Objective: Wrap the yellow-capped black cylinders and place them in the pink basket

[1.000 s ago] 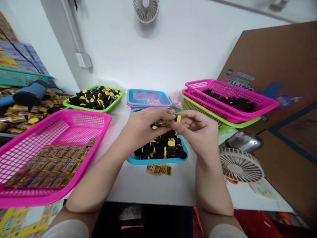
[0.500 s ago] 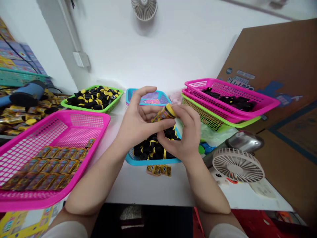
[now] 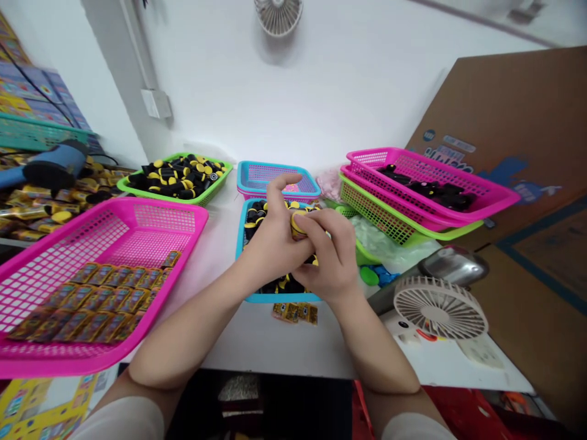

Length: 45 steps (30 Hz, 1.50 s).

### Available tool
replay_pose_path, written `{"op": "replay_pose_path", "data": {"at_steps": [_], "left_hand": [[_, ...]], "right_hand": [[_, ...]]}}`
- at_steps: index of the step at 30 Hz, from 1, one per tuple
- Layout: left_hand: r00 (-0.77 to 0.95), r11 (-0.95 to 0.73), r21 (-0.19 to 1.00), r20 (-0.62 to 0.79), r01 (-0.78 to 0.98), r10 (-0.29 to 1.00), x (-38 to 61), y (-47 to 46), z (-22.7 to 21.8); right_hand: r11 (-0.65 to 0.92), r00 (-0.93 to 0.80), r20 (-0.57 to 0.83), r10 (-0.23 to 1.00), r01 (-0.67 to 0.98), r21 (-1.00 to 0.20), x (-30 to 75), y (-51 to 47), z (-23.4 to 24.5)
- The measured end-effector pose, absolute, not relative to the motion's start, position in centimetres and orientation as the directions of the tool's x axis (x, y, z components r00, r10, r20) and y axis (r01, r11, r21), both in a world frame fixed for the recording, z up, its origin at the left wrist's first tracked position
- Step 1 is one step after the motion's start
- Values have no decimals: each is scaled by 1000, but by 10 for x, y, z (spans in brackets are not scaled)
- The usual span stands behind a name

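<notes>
My left hand (image 3: 274,244) and my right hand (image 3: 332,253) meet over a blue basket (image 3: 279,299). Between them is a small cylinder with a yellow end (image 3: 297,227), mostly covered by fingers. The left thumb and fingers close round it, while the left index finger points upward. My right thumb and fingers pinch at the yellow end. Black-and-yellow cylinders (image 3: 280,285) fill the basket underneath. Just in front of it, several flat printed gold labels (image 3: 296,312) lie on the white table.
At left, a pink basket (image 3: 195,235) holds rows of printed pieces (image 3: 98,296). Behind it sits a green basket (image 3: 211,194) of black-and-yellow cylinders. Stacked baskets (image 3: 495,198), a desk fan (image 3: 441,308) and a big cardboard box (image 3: 518,122) stand right. A blue heat gun (image 3: 57,165) lies far left.
Both hands have come closer together and slightly lower, and the fingers now cover most of the cylinder. Its printed side showed before. The view has shifted a little.
</notes>
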<state>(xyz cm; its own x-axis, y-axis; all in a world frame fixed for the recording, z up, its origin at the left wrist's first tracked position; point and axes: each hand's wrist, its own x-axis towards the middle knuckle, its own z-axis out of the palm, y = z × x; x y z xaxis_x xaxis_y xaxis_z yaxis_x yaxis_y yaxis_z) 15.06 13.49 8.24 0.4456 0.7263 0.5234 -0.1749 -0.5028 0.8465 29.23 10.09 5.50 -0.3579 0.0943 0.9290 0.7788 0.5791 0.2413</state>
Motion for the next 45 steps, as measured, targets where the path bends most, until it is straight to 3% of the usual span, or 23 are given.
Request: {"op": "replay_pose_path", "data": {"at_steps": [4, 9, 15, 18, 22, 26, 28, 32, 38, 41, 45], "left_hand": [[593, -427, 873, 478, -237, 648, 142, 135, 88], [701, -351, 908, 403, -227, 588, 137, 138, 90], [338, -632, 761, 638, -144, 692, 159, 130, 71], [283, -684, 715, 693, -146, 664, 163, 126, 68], [453, -632, 750, 642, -198, 619, 148, 129, 79], [696, -441, 865, 470, -240, 543, 129, 130, 92], [724, -397, 886, 436, -240, 535, 126, 129, 95], [585, -507, 831, 535, -231, 610, 128, 121, 93], [444, -569, 800, 587, -189, 677, 137, 104, 89], [574, -465, 842, 530, -272, 624, 133, 103, 91], [822, -324, 915, 371, -242, 433, 118, 107, 94]], "right_hand": [[670, -359, 932, 39, 701, 242, 295, 97, 59], [683, -390, 918, 70, 689, 240, 299, 94, 65], [636, -424, 905, 31, 707, 310, 303, 97, 62], [657, -408, 913, 9, 691, 302, 303, 100, 62], [668, -438, 898, -29, 660, 344, 306, 99, 64], [625, -540, 839, 67, 679, 387, 311, 90, 66], [614, -556, 828, 69, 678, 404, 312, 85, 68], [592, -478, 879, -2, 708, 386, 308, 78, 71], [572, -503, 861, 71, 728, 378, 310, 69, 73], [622, -530, 844, 83, 689, 372, 316, 65, 75], [736, -600, 799, 47, 561, 378, 318, 58, 77]]}}
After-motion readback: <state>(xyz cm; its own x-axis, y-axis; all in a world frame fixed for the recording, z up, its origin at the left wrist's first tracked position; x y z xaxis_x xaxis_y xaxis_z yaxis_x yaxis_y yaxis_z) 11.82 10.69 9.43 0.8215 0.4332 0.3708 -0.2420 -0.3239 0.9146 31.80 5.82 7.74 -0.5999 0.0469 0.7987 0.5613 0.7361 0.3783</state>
